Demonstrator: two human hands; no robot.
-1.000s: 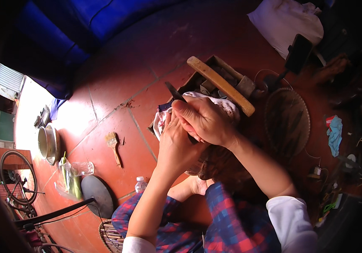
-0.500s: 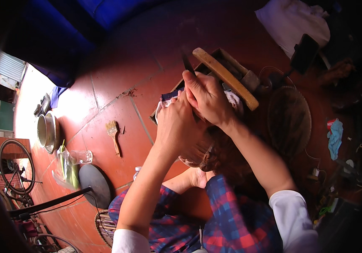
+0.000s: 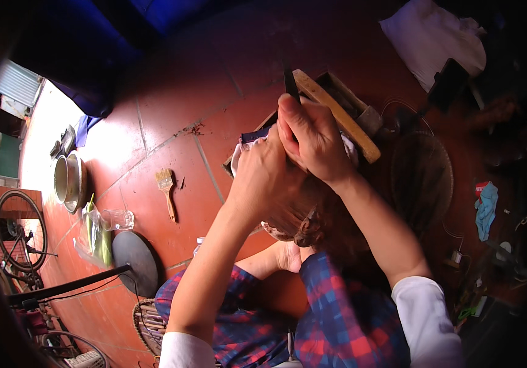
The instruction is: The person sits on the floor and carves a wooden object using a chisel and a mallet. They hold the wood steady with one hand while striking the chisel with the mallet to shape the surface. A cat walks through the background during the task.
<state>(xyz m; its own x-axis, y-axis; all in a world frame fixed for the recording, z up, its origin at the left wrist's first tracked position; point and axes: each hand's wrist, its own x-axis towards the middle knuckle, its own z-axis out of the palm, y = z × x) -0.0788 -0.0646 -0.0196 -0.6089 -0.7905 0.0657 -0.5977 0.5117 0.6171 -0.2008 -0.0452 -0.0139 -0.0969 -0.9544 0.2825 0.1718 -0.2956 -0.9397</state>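
My right hand (image 3: 312, 138) is closed in a fist around a dark slim tool (image 3: 290, 83), whose narrow end sticks up past the thumb. Pressed against it, my left hand (image 3: 263, 162) has its fingers curled in; what they hold is hidden behind the knuckles. Below both hands lies a brown carved piece (image 3: 294, 224) with a rough, rounded relief, partly covered by my hands. Pale and dark blue cloth (image 3: 255, 135) shows beside my left fingers. My bare foot (image 3: 286, 256) rests close to the carved piece.
A wooden bar (image 3: 337, 115) lies across an open wooden box (image 3: 348, 93). On the tiled floor, left, are a paintbrush (image 3: 166, 191), metal basins (image 3: 72, 182), a clear cup (image 3: 118, 219) and a round black stand base (image 3: 136, 262). A basket (image 3: 147, 325) holds several sticks. A round tray (image 3: 423, 178) stands right.
Both hands and the dark tool have shifted slightly forward and right over the carved piece. The grip looks the same. The whole view has also shifted a little.
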